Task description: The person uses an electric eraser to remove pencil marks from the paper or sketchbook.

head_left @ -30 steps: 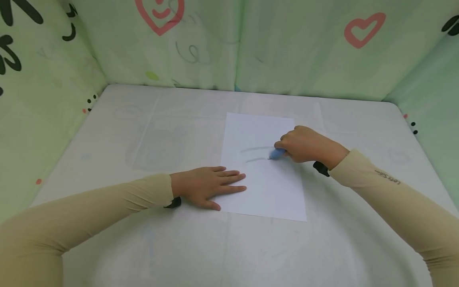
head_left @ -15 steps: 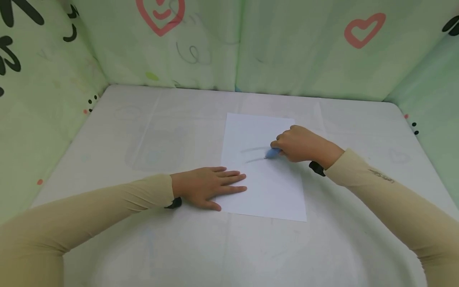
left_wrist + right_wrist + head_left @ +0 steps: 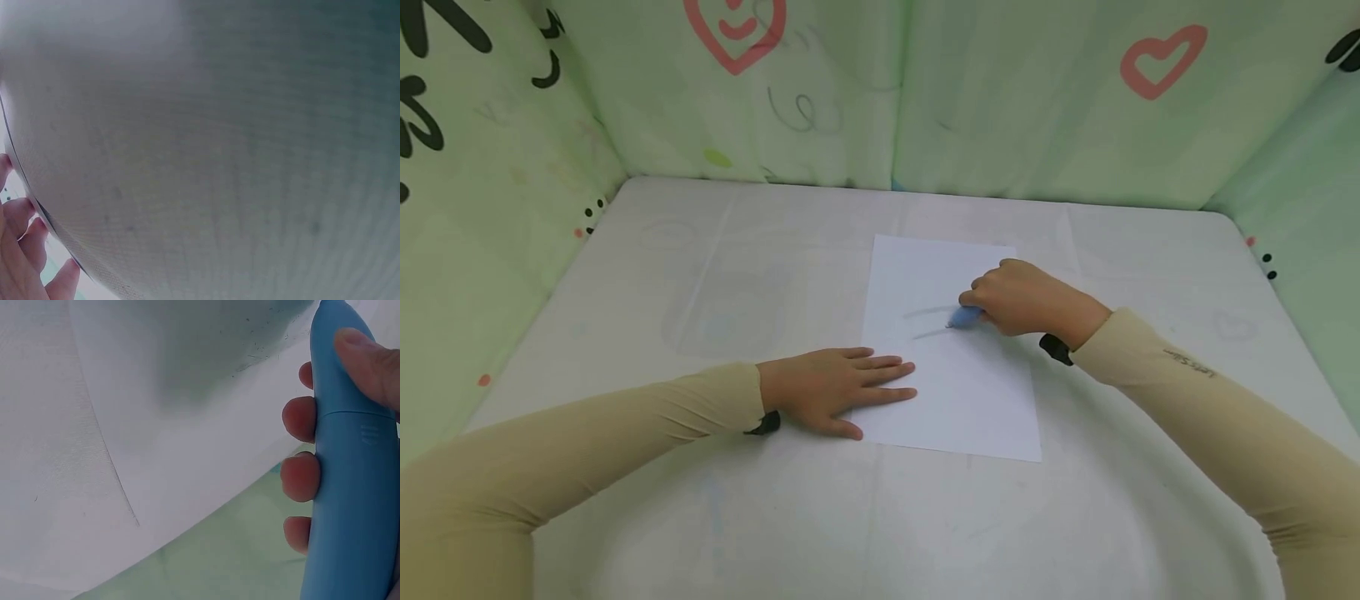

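— Grip of the right hand [image 3: 1026,298]?
— Fingers curled around a blue pen [image 3: 966,316], tip on the white paper [image 3: 955,392] beside two grey strokes.
— And the left hand [image 3: 835,390]?
— Flat, fingers straight, pressing the paper's near-left edge on the white desk [image 3: 737,275]; green padded walls [image 3: 1000,92] surround.

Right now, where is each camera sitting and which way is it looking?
Head: up high, looking forward and down at the paper, both sleeved arms, the left hand flat on the paper's edge, the right hand.
Left wrist: very close to the table, only fingertips show.
Right wrist: beside the blue tool, fingers curled round it.
Head and right wrist both show the tool and paper.
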### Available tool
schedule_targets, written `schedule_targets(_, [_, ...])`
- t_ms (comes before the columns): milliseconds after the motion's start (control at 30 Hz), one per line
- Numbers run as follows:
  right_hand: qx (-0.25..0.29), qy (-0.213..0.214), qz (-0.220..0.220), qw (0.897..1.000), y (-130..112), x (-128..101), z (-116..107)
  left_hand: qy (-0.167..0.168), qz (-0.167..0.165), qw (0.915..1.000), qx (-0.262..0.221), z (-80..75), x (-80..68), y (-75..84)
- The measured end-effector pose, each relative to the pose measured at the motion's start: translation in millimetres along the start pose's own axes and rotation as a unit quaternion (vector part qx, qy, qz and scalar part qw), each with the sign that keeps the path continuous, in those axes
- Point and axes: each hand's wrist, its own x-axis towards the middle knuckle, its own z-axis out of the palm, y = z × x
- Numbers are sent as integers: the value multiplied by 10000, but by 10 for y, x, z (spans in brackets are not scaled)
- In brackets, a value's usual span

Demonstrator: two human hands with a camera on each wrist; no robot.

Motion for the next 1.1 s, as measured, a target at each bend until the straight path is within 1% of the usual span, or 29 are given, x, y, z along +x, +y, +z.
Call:
schedule_targets(100, [-21, -70, 44, 10000, -9, -2, -5, -25, -10, 10000, -15, -1, -5, -3])
schedule_targets(400, [66, -210, 106, 9997, -10, -147, -16, -33, 8, 10000, 2, 0, 3, -10])
schedule_targets(633, [17, -50, 19, 10000, -9, -38, 32, -51, -19, 10000, -6, -4, 3, 3])
schedule_targets(800, [-81, -76, 60, 9999, -12, 19, 26, 3, 10, 10000, -37, -11, 2, 7])
schedule_targets(933, [-35, -144, 91, 9998, -18, -20, 13, -46, -11, 10000, -1, -4, 5, 3])
schedule_targets(1100, [-28, -101, 52, 9999, -19, -101, 4, -56, -30, 10000, 25, 13, 2, -7])
